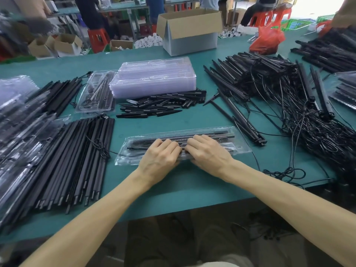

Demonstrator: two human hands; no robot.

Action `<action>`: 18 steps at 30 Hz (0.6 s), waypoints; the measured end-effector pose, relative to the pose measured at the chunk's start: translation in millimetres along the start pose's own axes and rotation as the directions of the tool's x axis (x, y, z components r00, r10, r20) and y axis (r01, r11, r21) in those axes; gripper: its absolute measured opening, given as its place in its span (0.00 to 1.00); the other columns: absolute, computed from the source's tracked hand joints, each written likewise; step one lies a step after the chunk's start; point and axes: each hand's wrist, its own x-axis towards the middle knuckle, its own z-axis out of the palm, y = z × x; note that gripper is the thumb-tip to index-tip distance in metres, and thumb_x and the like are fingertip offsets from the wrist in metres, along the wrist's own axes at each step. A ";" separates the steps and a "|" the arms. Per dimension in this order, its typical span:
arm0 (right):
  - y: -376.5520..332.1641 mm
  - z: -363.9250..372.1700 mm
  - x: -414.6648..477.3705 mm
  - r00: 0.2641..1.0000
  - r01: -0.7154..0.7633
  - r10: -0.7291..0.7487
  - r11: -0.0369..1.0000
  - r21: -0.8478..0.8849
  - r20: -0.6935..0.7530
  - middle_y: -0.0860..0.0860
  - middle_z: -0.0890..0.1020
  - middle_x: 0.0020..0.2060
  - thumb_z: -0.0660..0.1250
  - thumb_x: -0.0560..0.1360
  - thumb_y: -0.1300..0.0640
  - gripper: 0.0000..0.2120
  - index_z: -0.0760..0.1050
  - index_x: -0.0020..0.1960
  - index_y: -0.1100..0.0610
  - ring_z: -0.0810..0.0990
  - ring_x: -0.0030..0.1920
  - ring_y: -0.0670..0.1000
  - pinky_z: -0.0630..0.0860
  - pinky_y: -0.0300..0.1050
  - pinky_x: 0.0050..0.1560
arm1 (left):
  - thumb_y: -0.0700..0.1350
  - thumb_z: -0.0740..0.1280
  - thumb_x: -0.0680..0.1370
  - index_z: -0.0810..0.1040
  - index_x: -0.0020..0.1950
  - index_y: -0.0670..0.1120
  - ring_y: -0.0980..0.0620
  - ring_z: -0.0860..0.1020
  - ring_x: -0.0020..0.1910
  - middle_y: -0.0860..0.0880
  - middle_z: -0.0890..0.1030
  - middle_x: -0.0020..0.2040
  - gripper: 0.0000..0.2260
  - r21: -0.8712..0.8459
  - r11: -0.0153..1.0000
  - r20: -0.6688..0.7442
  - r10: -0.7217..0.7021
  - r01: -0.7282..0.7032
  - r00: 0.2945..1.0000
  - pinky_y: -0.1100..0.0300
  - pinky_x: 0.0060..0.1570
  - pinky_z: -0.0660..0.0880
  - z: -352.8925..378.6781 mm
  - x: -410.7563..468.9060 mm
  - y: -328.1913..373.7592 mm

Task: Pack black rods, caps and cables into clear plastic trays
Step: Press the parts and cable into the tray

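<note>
Near centre | I see left hand (160, 154), right hand (209, 151) both clamped on long clear plastic tray (241, 149) | risk: uneven squeeze may spring slim black rods (212, 134) loose.

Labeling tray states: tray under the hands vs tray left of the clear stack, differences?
The near tray lies crosswise; the far tray runs away from the camera. The left hand and right hand hold the near tray; no hand touches the far tray. Both are clear and hold black parts.

Left-edge packed trays (13, 112) blurred, cropped.
</note>
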 end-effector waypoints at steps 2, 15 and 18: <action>-2.4 1.8 -1.0 1.000 0.013 -0.013 1.000 0.007 -0.015 0.55 0.77 0.38 0.69 0.71 0.66 0.04 0.75 0.40 0.60 0.76 0.39 0.56 0.76 0.50 0.41 | 0.40 0.67 0.80 0.80 0.42 0.42 0.44 0.79 0.39 0.45 0.81 0.42 0.07 -0.003 1.000 -0.020 -0.010 0.010 1.000 0.50 0.38 0.75 5.0 -3.5 3.0; -0.6 5.6 -6.4 0.998 0.018 -0.016 0.999 0.028 -0.061 0.54 0.77 0.38 0.70 0.74 0.65 0.06 0.76 0.39 0.60 0.77 0.39 0.56 0.76 0.49 0.41 | 0.50 0.64 0.84 0.81 0.58 0.41 0.46 0.80 0.48 0.46 0.81 0.50 0.13 0.029 0.998 -0.076 0.050 -0.048 0.996 0.52 0.44 0.77 10.4 -25.8 -1.1; 1.1 4.1 -7.0 0.998 0.039 -0.037 0.998 0.043 -0.055 0.54 0.77 0.39 0.70 0.76 0.64 0.07 0.76 0.40 0.60 0.77 0.40 0.55 0.76 0.49 0.41 | 0.49 0.63 0.85 0.81 0.57 0.41 0.47 0.80 0.48 0.46 0.80 0.49 0.13 0.035 0.998 -0.070 0.059 -0.057 0.996 0.53 0.43 0.76 9.6 -25.1 -0.8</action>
